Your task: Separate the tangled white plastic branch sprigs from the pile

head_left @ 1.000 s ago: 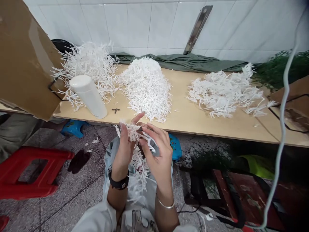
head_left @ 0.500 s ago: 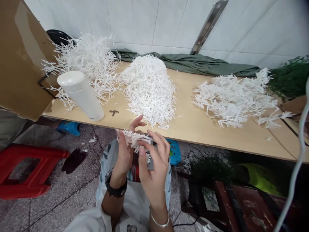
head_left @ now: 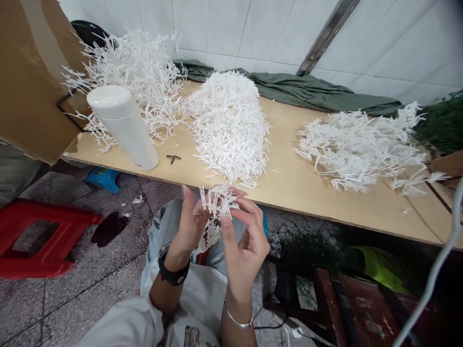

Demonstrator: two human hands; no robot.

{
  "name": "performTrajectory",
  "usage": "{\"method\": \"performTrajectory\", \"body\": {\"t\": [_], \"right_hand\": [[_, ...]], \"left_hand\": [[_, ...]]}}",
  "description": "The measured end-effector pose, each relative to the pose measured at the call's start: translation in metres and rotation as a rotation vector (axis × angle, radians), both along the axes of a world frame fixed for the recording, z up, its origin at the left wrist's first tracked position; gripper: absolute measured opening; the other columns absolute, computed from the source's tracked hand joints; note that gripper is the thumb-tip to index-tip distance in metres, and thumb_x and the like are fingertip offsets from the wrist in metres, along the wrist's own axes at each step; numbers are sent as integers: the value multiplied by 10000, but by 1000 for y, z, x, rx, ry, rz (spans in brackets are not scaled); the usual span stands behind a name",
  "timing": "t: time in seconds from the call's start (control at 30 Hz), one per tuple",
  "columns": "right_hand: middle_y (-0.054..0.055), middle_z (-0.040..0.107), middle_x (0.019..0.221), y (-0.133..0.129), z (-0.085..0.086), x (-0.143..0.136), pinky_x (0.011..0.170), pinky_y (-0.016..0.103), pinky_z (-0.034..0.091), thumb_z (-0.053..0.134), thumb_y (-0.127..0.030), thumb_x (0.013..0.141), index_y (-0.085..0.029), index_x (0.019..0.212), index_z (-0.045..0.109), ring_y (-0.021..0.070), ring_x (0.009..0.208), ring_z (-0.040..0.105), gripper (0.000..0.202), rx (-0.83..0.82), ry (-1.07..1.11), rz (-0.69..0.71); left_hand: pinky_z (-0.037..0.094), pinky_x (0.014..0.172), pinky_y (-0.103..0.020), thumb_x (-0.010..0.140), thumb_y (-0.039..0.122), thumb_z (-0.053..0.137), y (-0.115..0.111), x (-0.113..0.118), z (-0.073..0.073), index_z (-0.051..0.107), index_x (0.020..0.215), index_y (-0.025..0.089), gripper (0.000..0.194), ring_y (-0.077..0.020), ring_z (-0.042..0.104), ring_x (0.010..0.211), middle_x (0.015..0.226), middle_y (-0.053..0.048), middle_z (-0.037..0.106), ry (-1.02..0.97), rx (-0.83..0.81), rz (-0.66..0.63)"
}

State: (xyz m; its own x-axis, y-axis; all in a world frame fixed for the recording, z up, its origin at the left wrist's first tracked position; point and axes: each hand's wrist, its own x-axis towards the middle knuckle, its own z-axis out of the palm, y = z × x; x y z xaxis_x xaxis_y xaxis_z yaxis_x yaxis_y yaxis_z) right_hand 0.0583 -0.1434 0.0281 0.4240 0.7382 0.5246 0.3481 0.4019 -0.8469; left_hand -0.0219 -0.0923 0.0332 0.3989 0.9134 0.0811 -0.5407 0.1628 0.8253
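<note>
A small bunch of white branching strands (head_left: 219, 198) is between my hands, just off the table's front edge. My right hand (head_left: 246, 241) pinches its right side between thumb and fingers. My left hand (head_left: 190, 221) is at the left of the bunch, thumb raised and apart from it, the other fingers partly hidden behind the strands. More strands hang below, over my lap. Beyond my hands a dense heap of short white pieces (head_left: 229, 125) lies on the table (head_left: 282, 183). Looser white strands form a pile at the left (head_left: 141, 72) and another pile at the right (head_left: 361, 149).
A white bottle (head_left: 125, 127) stands at the table's left, near small dark pieces (head_left: 173, 158). Green cloth (head_left: 300, 91) lies along the wall. A cardboard box (head_left: 39, 86) is at the left, above a red stool (head_left: 47, 265). A pale cable (head_left: 434, 274) crosses the right side.
The bunch has turned and its strands now fan upward. My left thumb has moved away from it, and my right hand has shifted slightly right. The view has shifted a little.
</note>
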Motion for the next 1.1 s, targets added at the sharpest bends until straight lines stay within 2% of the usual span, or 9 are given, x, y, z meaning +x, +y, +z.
{"method": "performTrajectory", "body": {"t": [0.1,0.2,0.37,0.47,0.57,0.73,0.9,1.0,1.1], "right_hand": [[0,638,1072,-2,-3,2,944,378,455,592,-141,830,-276,924,662,165,1072,577,180,-13,139,-10],[-9,624,1033,-3,-6,2,895,342,468,590,-166,839,-299,913,674,148,1025,584,174,-29,248,16],[-7,588,1090,-3,-3,-2,902,314,451,576,-197,853,-301,894,678,135,1079,555,152,-25,345,55],[-3,542,1229,-3,0,-2,974,346,406,584,-199,846,-289,884,680,155,1192,499,137,-7,293,-7],[4,548,1241,-4,1,-1,1008,374,371,600,-202,833,-267,856,672,173,1223,482,100,-49,248,-6],[8,597,1153,-2,-2,2,952,332,388,599,-275,839,-228,803,641,148,1113,543,73,-116,570,124],[-27,628,890,5,1,6,792,236,428,703,-310,749,-226,810,662,73,814,571,112,-137,1048,227],[-36,614,860,0,7,9,792,210,431,696,-270,760,-232,808,667,60,815,569,68,-97,1041,210],[-20,607,881,-15,15,16,803,236,464,661,-281,793,-220,802,654,89,867,586,62,-86,859,199]], "left_hand": [[436,873,-323,887,523,418,3,-2,1,674,869,193,418,-230,571,975,933,-63,643,92,82,-30],[415,836,-277,879,378,488,5,-3,0,654,851,181,259,-175,550,863,943,-41,620,165,196,-31],[426,719,-254,869,483,486,6,-3,-6,622,885,184,329,-153,520,775,887,-38,577,86,151,-43],[427,702,-231,761,603,583,6,-8,-8,605,935,203,436,-141,509,793,931,-29,552,-8,144,-50],[413,669,-208,693,543,693,5,-16,-9,624,943,194,435,-112,489,730,873,-14,547,62,128,-86],[330,514,-202,669,537,713,7,-20,-15,663,661,139,401,-81,399,539,584,8,507,234,76,-271],[258,458,-190,611,548,748,6,-3,-16,672,617,135,420,-55,375,469,510,22,502,177,-139,-99],[253,450,-195,637,533,738,1,2,-10,644,585,126,421,-45,357,446,486,29,483,159,-141,-112],[253,421,-209,647,519,737,-4,-14,-6,603,537,131,425,-46,349,410,461,28,482,209,-78,-99]]}}
